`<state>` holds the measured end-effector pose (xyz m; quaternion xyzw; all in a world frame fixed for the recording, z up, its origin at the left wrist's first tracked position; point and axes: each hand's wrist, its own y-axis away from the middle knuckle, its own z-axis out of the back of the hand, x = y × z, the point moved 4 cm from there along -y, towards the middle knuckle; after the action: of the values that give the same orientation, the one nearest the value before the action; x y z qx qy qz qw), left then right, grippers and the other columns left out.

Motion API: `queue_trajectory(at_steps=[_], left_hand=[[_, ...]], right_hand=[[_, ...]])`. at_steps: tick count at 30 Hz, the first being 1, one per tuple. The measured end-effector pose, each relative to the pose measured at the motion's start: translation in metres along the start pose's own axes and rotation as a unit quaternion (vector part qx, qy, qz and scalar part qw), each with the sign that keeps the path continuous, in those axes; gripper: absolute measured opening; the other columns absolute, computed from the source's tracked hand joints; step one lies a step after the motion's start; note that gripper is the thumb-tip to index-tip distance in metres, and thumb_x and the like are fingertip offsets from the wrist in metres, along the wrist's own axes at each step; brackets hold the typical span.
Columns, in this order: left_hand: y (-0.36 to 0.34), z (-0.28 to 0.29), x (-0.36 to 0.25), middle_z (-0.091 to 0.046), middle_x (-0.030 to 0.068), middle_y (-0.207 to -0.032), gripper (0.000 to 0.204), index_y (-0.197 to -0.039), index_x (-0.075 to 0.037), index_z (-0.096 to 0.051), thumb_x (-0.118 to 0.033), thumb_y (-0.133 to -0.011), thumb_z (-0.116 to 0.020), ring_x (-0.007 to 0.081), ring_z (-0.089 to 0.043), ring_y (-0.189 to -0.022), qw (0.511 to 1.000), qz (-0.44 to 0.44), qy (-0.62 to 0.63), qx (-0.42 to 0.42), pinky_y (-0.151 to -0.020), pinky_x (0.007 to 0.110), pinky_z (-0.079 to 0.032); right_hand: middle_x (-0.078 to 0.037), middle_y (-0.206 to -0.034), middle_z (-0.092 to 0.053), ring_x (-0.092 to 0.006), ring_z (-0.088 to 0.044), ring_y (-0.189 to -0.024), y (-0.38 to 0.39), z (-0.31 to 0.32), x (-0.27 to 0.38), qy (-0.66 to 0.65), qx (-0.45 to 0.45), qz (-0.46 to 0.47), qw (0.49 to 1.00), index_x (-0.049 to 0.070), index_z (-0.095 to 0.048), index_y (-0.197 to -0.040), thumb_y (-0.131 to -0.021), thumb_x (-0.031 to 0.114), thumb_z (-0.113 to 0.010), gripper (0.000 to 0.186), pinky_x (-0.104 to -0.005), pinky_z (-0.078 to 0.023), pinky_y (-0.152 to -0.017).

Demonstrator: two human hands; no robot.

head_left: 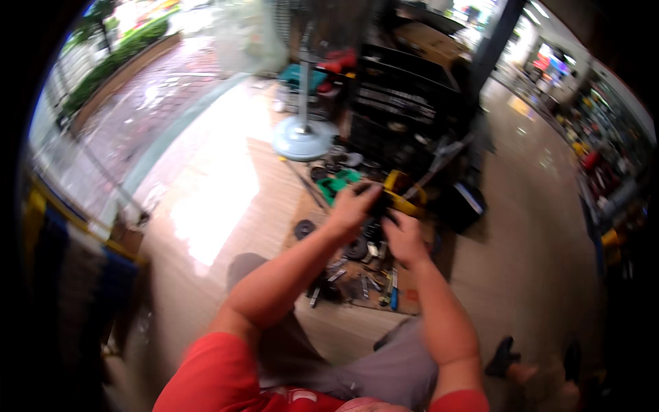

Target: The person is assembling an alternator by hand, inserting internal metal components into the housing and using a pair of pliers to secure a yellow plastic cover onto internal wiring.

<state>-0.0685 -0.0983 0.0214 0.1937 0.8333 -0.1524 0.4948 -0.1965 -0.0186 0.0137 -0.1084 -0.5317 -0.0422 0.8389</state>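
On a pale floor [185, 295], a person's left hand [358, 204] and right hand [406, 237] grip a blurred dark part [381, 204] above a brown mat [410, 283] strewn with tools [395, 295] and loose pieces [305, 229], the work apparently unfinished.

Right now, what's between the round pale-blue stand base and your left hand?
In the head view, a bright green object and a dark round part lie there.

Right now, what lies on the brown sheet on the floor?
Metal tools, a blue tool and dark round parts; whatever the left hand and right hand cover cannot be seen.
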Motion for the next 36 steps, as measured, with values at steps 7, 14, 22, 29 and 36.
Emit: queue_trajectory(at_steps=[7,14,22,29,36], left_hand=[[-0.005,-0.006,0.01,-0.064,0.0061,-0.088,0.023,-0.103,0.002,-0.059,-0.02,-0.095,-0.058,0.0125,-0.061,-0.082,0.999,0.007,0.038,0.017,-0.073,0.027,-0.05],[-0.001,-0.004,-0.002,-0.064,0.0048,-0.089,0.03,-0.103,0.003,-0.061,-0.026,-0.094,-0.06,0.0115,-0.058,-0.081,0.999,0.034,0.015,-0.006,-0.072,0.027,-0.047],[-0.001,-0.001,-0.002,-0.065,0.0043,-0.092,0.031,-0.104,0.005,-0.062,-0.024,-0.096,-0.059,0.0095,-0.055,-0.084,0.997,0.011,-0.071,-0.016,-0.075,0.027,-0.046],[0.002,-0.005,-0.002,-0.066,0.0087,-0.098,0.031,-0.109,0.008,-0.06,-0.02,-0.095,-0.06,0.0112,-0.057,-0.088,0.993,-0.004,-0.118,-0.007,-0.078,0.028,-0.048],[0.004,-0.007,-0.001,-0.066,0.0095,-0.098,0.031,-0.109,0.007,-0.06,-0.019,-0.094,-0.061,0.0121,-0.059,-0.088,0.991,0.004,-0.136,-0.006,-0.075,0.028,-0.049]], right_hand=[[-0.001,-0.072,-0.057,-0.0068,-0.047,-0.069,0.013,0.001,0.036,0.01,-0.01,0.056,0.998,-0.004,-0.063,-0.096,-0.09,0.007,-0.057,0.014,-0.0276,-0.042,-0.062],[-0.01,-0.086,-0.065,-0.0223,-0.061,-0.078,0.001,0.0,-0.003,0.171,-0.015,0.039,0.984,0.001,-0.062,-0.098,-0.093,0.018,-0.054,0.019,-0.0361,-0.048,-0.071],[-0.013,-0.093,-0.065,-0.029,-0.062,-0.085,0.003,-0.001,0.011,0.226,-0.014,0.028,0.974,0.006,-0.062,-0.098,-0.091,0.022,-0.053,0.019,-0.04,-0.048,-0.073],[-0.015,-0.103,-0.063,-0.0298,-0.062,-0.092,0.004,-0.004,0.024,0.26,0.02,0.069,0.963,0.005,-0.059,-0.113,-0.092,0.017,-0.054,0.025,-0.0381,-0.049,-0.079],[-0.016,-0.108,-0.063,-0.03,-0.062,-0.096,0.009,-0.005,0.028,0.273,0.004,0.088,0.958,0.004,-0.058,-0.115,-0.092,0.018,-0.053,0.027,-0.0389,-0.049,-0.081]])
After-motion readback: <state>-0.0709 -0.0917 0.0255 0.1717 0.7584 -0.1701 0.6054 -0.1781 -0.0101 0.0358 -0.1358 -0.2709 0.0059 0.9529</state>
